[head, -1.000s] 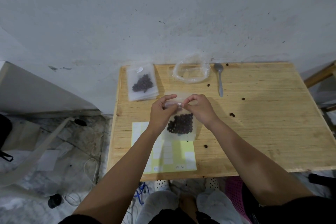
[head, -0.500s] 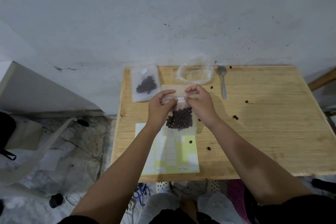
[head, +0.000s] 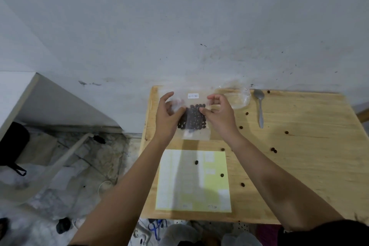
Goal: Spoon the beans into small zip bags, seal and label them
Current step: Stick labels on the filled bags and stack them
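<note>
Zip bag of beans now nearer far edge of surface, label showing; left hand, right hand pinch its sides.

Scuffed grey wall behind a pale wooden table — cluttered, marbled floor at left.

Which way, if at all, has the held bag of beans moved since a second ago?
Yes: the bag of beans moved toward the wall. It overlapped the far edge of the label sheet before; now bare table shows between them.
</note>
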